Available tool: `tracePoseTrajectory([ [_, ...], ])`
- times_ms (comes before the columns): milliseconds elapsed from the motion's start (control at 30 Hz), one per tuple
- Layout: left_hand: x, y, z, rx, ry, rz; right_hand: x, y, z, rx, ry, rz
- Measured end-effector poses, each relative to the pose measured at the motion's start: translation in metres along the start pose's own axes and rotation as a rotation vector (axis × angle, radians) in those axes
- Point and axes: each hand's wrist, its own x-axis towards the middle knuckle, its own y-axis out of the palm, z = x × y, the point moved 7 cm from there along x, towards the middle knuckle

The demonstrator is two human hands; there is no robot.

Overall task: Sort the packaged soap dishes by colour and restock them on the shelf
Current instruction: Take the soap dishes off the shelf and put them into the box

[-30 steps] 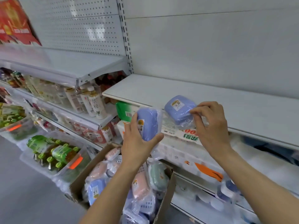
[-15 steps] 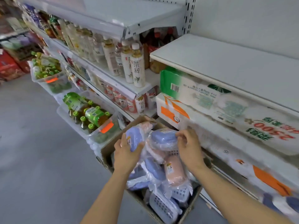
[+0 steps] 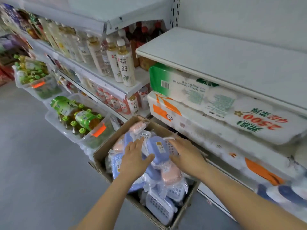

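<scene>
Resting among packaged soap dishes in the cardboard box [image 3: 106,153], a blue soap dish [image 3: 157,149] is flanked by both hands. The left hand [image 3: 134,161] and right hand [image 3: 186,156] are laid flat, fingers straight, touching it at either side.

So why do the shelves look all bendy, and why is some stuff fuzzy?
Head view: the wide-angle lens bows the white shelf edge and tilts the tea bottles. The left hand, right hand and tissue packs look slightly smeared, likely motion blur. Lighting is soft, without harsh glare.
</scene>
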Motion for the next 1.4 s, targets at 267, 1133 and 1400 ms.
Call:
tracePoseTrajectory([
  [267, -0.085, -0.017, -0.178, 0.004, 0.359, -0.292, -0.140, -0.153, -0.039, -0.088, 0.002, -0.468],
  [1133, -0.227, 0.190, -0.709, -0.166, 1.026, 0.100, -0.569, -0.414, -0.393, 0.076, 0.599, -0.999],
  [1400, -0.175, 0.234, -0.822, 0.075, 1.202, 0.284, -0.548, -0.446, -0.479, 0.260, 0.702, -0.861],
])
